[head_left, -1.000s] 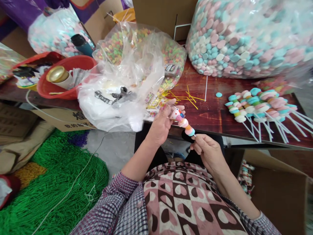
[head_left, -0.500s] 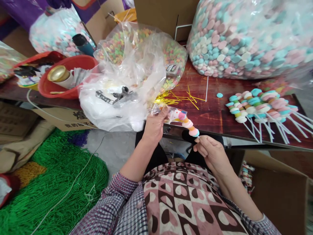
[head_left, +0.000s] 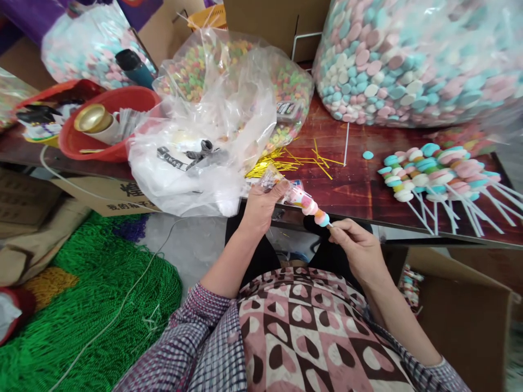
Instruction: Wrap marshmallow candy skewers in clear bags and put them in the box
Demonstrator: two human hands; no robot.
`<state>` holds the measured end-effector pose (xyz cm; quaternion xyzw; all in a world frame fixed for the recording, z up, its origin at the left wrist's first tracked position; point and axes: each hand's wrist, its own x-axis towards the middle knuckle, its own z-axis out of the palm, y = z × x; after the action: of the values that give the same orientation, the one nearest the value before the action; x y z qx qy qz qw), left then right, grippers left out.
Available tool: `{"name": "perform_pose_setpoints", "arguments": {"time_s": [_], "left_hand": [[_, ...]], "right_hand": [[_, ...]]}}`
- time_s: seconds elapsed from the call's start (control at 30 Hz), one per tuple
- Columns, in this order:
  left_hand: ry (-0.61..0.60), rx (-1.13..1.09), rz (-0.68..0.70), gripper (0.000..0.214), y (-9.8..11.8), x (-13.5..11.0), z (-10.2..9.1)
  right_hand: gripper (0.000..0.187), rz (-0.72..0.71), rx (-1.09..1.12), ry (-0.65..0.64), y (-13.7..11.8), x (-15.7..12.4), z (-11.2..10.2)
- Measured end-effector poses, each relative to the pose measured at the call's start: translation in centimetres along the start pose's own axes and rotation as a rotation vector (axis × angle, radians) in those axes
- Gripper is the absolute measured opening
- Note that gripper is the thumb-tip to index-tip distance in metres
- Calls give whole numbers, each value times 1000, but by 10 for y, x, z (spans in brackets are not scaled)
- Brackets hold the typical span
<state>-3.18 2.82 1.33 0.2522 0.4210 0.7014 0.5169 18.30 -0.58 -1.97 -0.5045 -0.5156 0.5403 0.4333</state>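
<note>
My left hand (head_left: 265, 204) is closed on a small clear plastic bag (head_left: 273, 178) with a printed front. A marshmallow skewer (head_left: 322, 218), pink, orange, white and blue, reaches partly into the bag's mouth. Its lower sweets stick out on the right. My right hand (head_left: 355, 245) pinches the skewer's thin stick just below the blue marshmallow. Gold twist ties (head_left: 273, 161) lie in a heap on the table beyond my left hand.
Several finished-looking marshmallow skewers (head_left: 441, 171) lie at the table's right end. A big bag of marshmallows (head_left: 384, 71) stands behind. A crumpled plastic bag (head_left: 183, 179) and a red basin (head_left: 67, 144) are at left. One blue marshmallow (head_left: 368, 155) and a white stick (head_left: 346, 142) lie mid-table.
The skewer has slid further up and left into the clear bag, so fewer sweets show outside it. My right hand has moved slightly up with the stick.
</note>
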Motion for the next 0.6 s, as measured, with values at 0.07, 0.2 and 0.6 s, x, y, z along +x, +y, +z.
{"name": "perform_pose_setpoints", "arguments": {"time_s": [0.07, 0.2, 0.6], "left_hand": [[-12, 2, -3, 27, 0, 0, -2], [-3, -8, 7, 31, 1, 2, -4], [-19, 51, 24, 28, -10, 4, -6]], "right_hand": [[23, 75, 94, -16, -3, -1, 2], [32, 191, 204, -87, -6, -4, 2], [16, -30, -127, 5, -4, -5, 1]]}}
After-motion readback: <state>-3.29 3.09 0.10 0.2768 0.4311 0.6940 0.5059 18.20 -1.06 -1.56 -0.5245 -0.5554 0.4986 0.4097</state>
